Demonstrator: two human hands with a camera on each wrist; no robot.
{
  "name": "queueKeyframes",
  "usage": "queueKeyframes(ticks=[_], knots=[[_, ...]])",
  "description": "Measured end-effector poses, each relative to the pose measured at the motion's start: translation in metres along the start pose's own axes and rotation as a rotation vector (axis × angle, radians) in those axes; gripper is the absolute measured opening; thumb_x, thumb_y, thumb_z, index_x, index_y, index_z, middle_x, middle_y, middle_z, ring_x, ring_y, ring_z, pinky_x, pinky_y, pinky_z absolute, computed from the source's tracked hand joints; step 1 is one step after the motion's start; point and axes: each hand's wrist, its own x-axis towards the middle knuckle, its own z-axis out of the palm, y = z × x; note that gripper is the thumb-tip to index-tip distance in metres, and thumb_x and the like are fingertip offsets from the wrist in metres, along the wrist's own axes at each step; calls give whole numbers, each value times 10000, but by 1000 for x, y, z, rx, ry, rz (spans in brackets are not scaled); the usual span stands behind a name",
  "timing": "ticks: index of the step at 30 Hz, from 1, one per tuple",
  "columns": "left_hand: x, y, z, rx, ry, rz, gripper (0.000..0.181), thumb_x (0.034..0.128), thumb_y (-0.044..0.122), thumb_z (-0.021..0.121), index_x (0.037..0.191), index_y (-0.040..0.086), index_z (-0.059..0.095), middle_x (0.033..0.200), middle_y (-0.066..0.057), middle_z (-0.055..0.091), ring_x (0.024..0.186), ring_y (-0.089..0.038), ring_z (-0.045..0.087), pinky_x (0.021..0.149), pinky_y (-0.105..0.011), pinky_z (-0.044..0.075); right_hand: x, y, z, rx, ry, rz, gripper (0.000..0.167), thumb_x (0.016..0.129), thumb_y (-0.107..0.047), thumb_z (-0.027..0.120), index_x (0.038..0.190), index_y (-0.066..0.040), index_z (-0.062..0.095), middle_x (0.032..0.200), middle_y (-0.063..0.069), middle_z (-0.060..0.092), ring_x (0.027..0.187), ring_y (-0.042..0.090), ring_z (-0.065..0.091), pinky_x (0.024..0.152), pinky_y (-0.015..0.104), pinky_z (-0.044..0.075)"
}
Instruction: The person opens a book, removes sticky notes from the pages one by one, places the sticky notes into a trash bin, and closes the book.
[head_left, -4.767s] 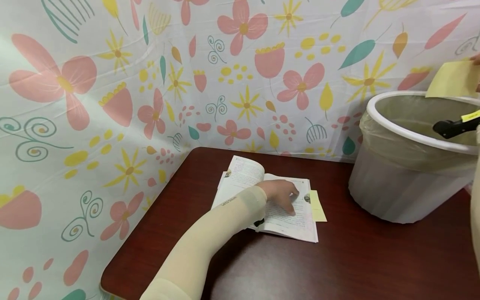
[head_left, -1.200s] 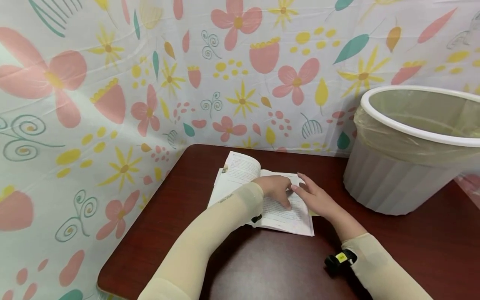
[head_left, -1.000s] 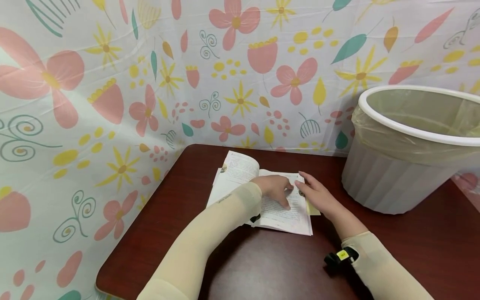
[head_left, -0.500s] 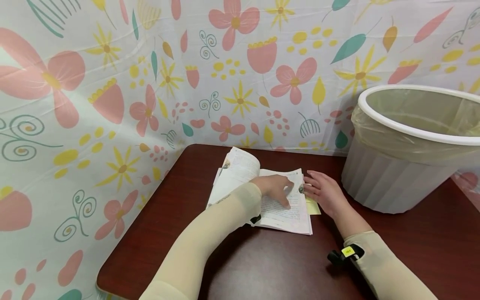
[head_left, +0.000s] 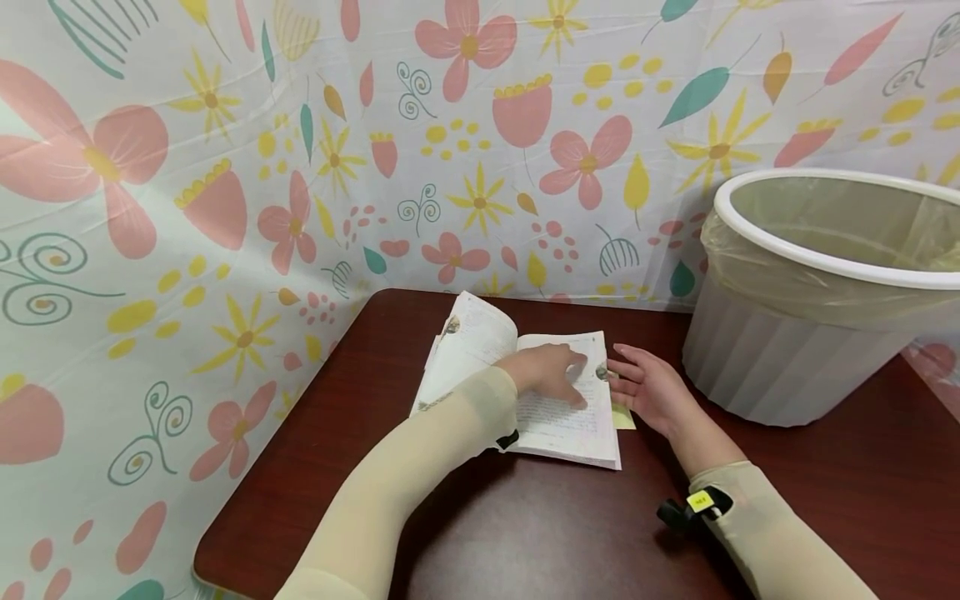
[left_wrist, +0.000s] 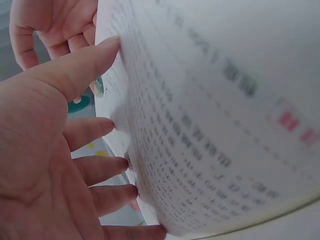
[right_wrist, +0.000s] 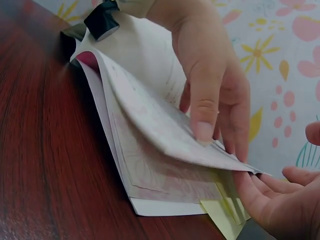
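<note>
Open white paper book with small dark print [head_left: 558,429] lies beneath the left hand [head_left: 546,372], whose fingers are spread and touch the page. The right hand [head_left: 654,392] pinches nothing; its loose fingers meet the raised page edge. If they pull hard, the thin page might crease or rip; if the left hand lets go, the curled pages could flop over. Flat yellow paper slips [right_wrist: 220,220] poke out underneath and may get dragged. Below is a smooth, shiny red-brown table [head_left: 525,525], and near the book stands a ribbed grey bin with a white rim [head_left: 757,358].
</note>
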Motion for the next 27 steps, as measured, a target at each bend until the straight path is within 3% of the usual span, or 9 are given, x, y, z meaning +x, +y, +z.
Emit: queueKeyframes(ticks=[9, 17, 23, 27], knots=[[-15, -13, -5, -185, 39, -28, 833, 890, 648, 686, 1598, 334, 379, 1699, 20, 304, 1575, -163, 286, 1271, -401, 290, -4, -4, 9, 57, -58, 2, 691, 1097, -455, 434, 1666, -192, 144, 1720, 204, 115, 1065, 92, 697, 897, 289, 598], [-23, -27, -6, -352, 71, -28, 843, 907, 668, 651, 1616, 342, 331, 1710, 27, 277, 1592, -171, 242, 1277, -428, 275, -12, -15, 25, 81, -102, -24, 689, 1107, -424, 422, 1659, -124, 139, 1718, 193, 135, 1067, 80, 697, 887, 279, 604], [-29, -33, -5, -447, 109, -6, 844, 931, 689, 592, 1627, 296, 319, 1672, 44, 360, 1566, -170, 303, 1253, -420, 322, -15, -25, 45, 57, -116, -47, 690, 1097, -443, 442, 1650, -121, 183, 1705, 151, 200, 1215, 120, 601, 917, 253, 575], [-33, -34, -4, -522, 143, 1, 834, 952, 677, 567, 1632, 268, 312, 1681, -21, 344, 1570, -209, 297, 1246, -446, 333, -16, -28, 58, 45, -146, -83, 711, 1107, -423, 412, 1672, -157, 73, 1723, 134, 157, 1280, 125, 512, 921, 261, 549]])
